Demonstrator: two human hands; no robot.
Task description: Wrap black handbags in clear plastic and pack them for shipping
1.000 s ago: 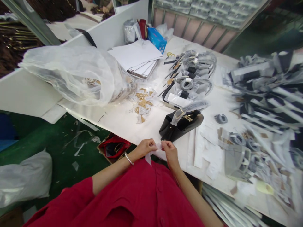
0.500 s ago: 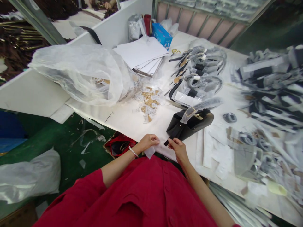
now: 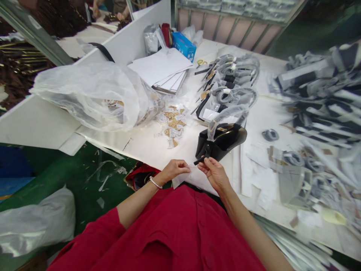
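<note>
A glossy black handbag (image 3: 218, 145) lies tilted at the table's front edge, its handle wrapped in clear plastic film (image 3: 225, 116). From its near end sticks a short black strap (image 3: 199, 161), pinched by my right hand (image 3: 216, 173) between thumb and fingers. Just to the left, my left hand (image 3: 175, 170) is closed in a pinch on a small translucent sheet (image 3: 178, 180) that hangs below the fingers. The two hands are close together but apart. Beyond them lies a loose pile of brown paper tags (image 3: 173, 122) with strings.
A large clear plastic bag (image 3: 84, 94) with tags inside sits at left. White sheets (image 3: 160, 67), a blue box (image 3: 184, 46) and several film-wrapped black bags (image 3: 225, 86) stand behind. More wrapped pieces (image 3: 324, 101) crowd the right. Other people's hands (image 3: 122, 15) show at far left.
The handbag has tipped a little, and my right hand has turned while keeping the strap pinched. My left hand stays closed on the sheet. The whole view has shifted slightly.
</note>
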